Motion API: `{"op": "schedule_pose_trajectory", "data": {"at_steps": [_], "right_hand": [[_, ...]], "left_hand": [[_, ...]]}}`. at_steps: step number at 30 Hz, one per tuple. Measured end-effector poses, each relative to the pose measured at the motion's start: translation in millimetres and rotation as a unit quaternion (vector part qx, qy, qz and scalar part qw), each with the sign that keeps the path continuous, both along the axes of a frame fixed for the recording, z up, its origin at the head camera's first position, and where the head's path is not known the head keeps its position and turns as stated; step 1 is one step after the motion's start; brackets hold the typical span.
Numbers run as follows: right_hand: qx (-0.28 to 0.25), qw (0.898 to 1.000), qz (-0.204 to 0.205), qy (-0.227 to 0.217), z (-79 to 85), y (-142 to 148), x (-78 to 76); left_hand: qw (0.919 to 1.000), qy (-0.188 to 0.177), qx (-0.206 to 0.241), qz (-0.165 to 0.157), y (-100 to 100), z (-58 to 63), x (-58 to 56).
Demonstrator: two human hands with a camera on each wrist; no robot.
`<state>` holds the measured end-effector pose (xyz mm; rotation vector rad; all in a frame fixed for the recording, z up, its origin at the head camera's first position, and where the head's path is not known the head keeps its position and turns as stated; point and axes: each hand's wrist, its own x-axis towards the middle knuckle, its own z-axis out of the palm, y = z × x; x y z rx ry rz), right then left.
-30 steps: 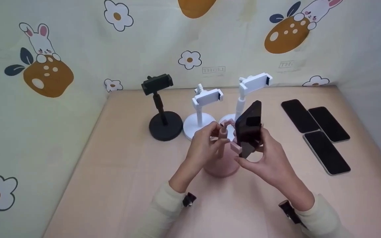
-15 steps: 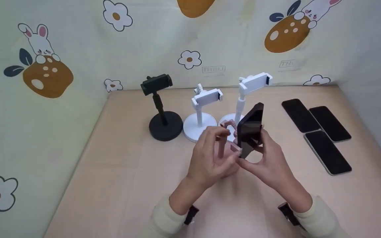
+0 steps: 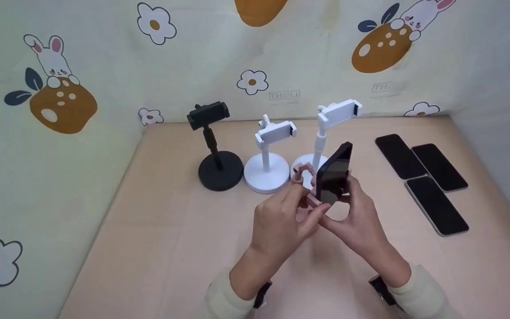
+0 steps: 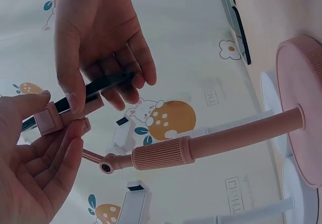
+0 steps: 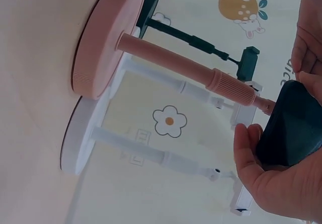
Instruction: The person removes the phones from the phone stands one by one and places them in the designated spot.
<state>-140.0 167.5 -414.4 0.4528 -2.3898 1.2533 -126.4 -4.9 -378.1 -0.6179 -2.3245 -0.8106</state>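
Observation:
A black phone (image 3: 335, 175) is held tilted in my right hand (image 3: 361, 217), thumb at its lower edge and fingers behind it. It lies against the pink clamp (image 4: 49, 118) of a pink phone stand (image 4: 246, 131), whose round base rests on the table. My left hand (image 3: 277, 221) pinches the clamp's near end, with its thumb on one side and fingertips on the other, as the left wrist view shows. The right wrist view has the phone's broad face toward the camera. From the head, my left hand hides most of the pink stem and base.
Behind the hands stand a black phone stand (image 3: 221, 170), a white stand (image 3: 267, 173) and a taller white stand (image 3: 320, 144). Three dark phones lie flat on the right, one of them a silver-edged phone (image 3: 437, 206). A patterned cloth wall (image 3: 202, 57) backs the table.
My left hand has left the pink stem and moved down and right to the clamp's near end, which it now pinches. My right hand keeps its hold on the phone, which has lowered slightly.

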Motion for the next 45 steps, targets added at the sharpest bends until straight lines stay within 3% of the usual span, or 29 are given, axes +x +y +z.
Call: {"op": "schedule_pose_trajectory", "data": {"at_steps": [20, 40, 45], "right_hand": [[-0.008, 1.0, 0.02, 0.021, 1.7, 6, -5.0], [-0.031, 0.996, 0.086, -0.013, 0.2, 23, -10.4], [-0.044, 0.994, 0.097, -0.026, 0.9, 24, -11.6]], "left_hand": [[0.9987, 0.049, -0.013, -0.01, -3, -5.3, 2.2], [0.9985, 0.034, 0.005, -0.043, -3, -13.2, -3.9], [0.9992, 0.006, -0.004, -0.039, 0, -10.5, -4.2]]}}
